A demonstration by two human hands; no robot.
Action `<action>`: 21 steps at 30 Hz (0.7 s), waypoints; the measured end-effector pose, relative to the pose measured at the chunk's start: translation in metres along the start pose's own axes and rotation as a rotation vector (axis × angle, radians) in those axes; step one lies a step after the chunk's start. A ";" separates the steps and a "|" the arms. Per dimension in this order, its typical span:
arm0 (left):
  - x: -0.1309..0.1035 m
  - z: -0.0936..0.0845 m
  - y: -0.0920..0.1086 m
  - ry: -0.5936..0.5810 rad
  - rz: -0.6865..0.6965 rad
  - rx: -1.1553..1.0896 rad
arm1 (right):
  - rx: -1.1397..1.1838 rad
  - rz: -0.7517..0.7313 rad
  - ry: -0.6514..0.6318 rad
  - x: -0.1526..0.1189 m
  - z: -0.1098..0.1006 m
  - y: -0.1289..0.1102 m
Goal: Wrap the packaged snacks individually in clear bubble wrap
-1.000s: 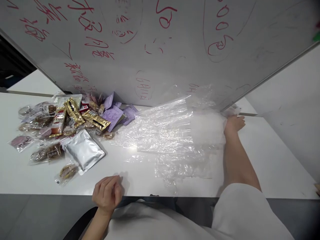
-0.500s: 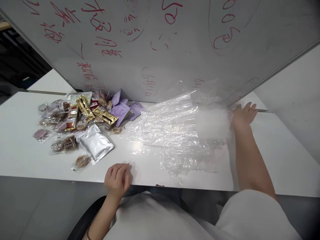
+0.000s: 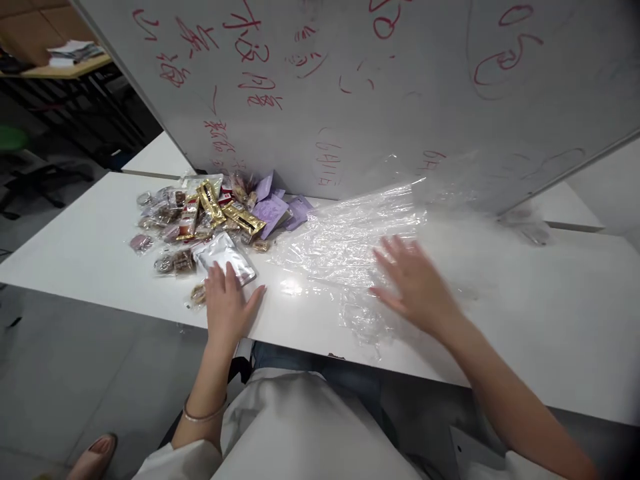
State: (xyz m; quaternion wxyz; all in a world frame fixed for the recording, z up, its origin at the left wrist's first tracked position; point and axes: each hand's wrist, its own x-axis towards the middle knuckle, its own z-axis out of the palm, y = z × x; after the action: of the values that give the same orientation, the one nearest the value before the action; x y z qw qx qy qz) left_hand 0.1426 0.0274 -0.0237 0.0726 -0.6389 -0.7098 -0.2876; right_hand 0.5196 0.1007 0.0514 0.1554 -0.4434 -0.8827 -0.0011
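Room: apparently an office
Whiteboard [image 3: 400,127]: scrawled over in red
Far desk [image 3: 30,72]: stacked with papers [image 3: 75,55]
Chair [image 3: 13,138]: green-seated

The clear plastic wrapping [image 3: 345,233] was spread from the centre of the frame toward the right, crinkled and glossy, with bright streaks across it. It was narrow at its left end and wider rightward, with a rumpled part reaching below the centre; its right portion was blurred. Left of centre, a shiny silver pouch [image 3: 229,252] lay flat and slantwise, its lower edge partly hidden. Just below it lay a small clear packet [image 3: 198,293] with yellowish-brown contents, also partly covered.
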 end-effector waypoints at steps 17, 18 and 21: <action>0.011 -0.004 -0.001 -0.170 0.145 0.071 | 0.010 -0.140 -0.137 0.013 0.045 -0.039; 0.013 -0.002 0.000 -0.177 0.106 0.085 | -0.015 -0.114 -0.128 0.019 0.043 -0.038; 0.020 0.004 0.007 -0.253 0.021 0.118 | -0.106 0.016 -0.169 0.036 0.048 -0.032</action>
State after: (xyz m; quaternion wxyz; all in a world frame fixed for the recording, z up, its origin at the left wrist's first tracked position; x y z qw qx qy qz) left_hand 0.1467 0.0463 -0.0155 0.0229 -0.6723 -0.7221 -0.1616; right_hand 0.4617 0.1162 0.0199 0.0568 -0.4567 -0.8877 -0.0090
